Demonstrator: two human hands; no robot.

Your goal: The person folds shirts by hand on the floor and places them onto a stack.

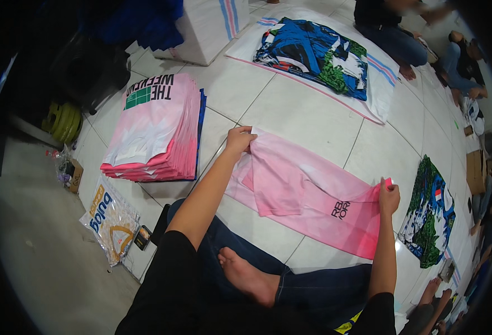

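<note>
A pink shirt (279, 176), folded lengthwise with a sleeve lying across it, is spread on the tiled floor before my crossed legs. My left hand (241, 140) pinches its upper left corner. At the other end, my right hand (389, 196) grips the brighter pink edge. Dark lettering shows on the cloth near that end, partly covered by a fold. Left of my left hand stands a stack of folded pink shirts (149, 125), with dark blue cloth showing under and behind it.
Blue and green printed garments (313, 54) lie on a white sack (382, 111) ahead. Another such garment (430, 217) rests at the right. A plastic bag (110, 222) and a small dark box (143, 237) lie at left. Other people (390, 37) sit along the right side.
</note>
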